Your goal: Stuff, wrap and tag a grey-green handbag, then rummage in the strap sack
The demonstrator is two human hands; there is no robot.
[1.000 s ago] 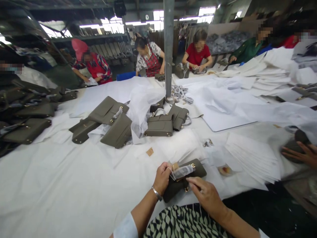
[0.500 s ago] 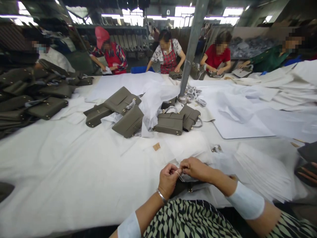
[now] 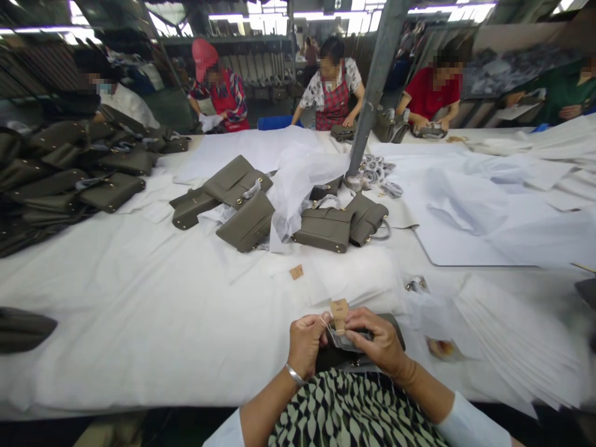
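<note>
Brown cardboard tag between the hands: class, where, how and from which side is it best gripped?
Probably pinch the tag by its lower right edge, from the right: it looks thin and flat, and the left hand crowds its left side.

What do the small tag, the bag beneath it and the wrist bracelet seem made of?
Tag: probably matte brown card, being flat with dark printing. Bag: leather or imitation, unclear which, from its smooth olive surface. Bracelet: likely polished silvery metal, given its bright glint.
</note>
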